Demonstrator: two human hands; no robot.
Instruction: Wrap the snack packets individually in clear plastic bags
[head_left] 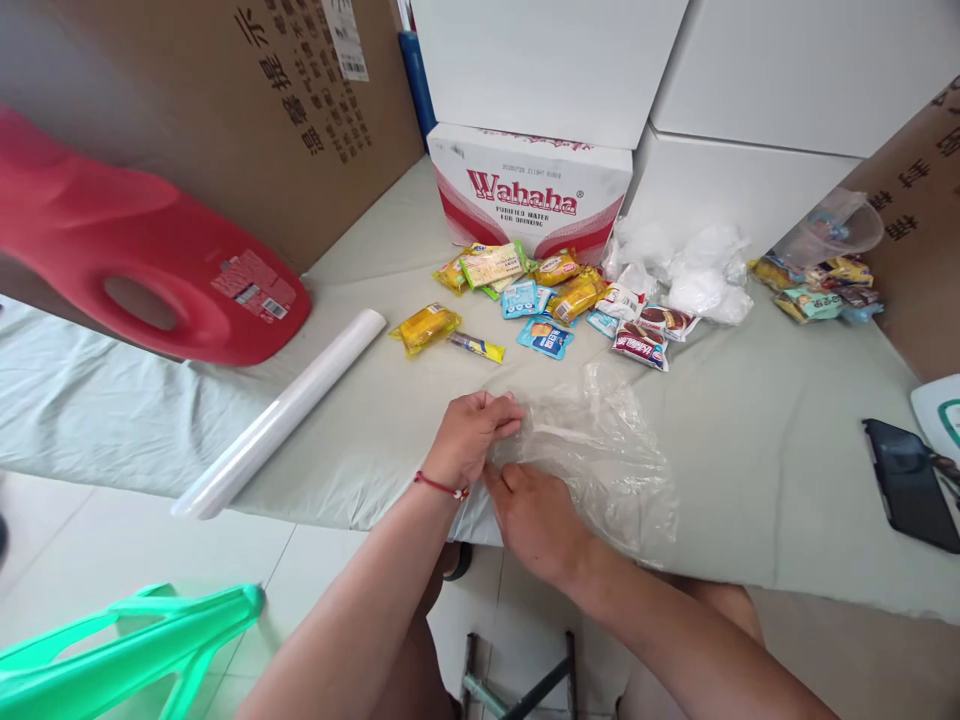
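Observation:
A clear plastic bag (611,455) lies crumpled and flat at the front of the cloth-covered table. My left hand (476,430), with a red cord at the wrist, pinches the bag's left edge between thumb and fingers. Just below it, my right hand (536,515) has its fingers closed at the same edge, nearer the table's front. Beyond the hands lie several wrapped snacks: a yellow packet (425,328), a thin yellow-and-grey stick packet (477,347), a blue packet (546,338) and a maroon packet (641,345).
At the left are a roll of clear plastic (285,410) and a big red jug (150,240). Behind the snacks stand a Wahaha carton (529,195) and crumpled white bags (697,270). A tipped tub (840,230) with snacks and a phone (911,485) are at right. A green stool (172,630) stands below.

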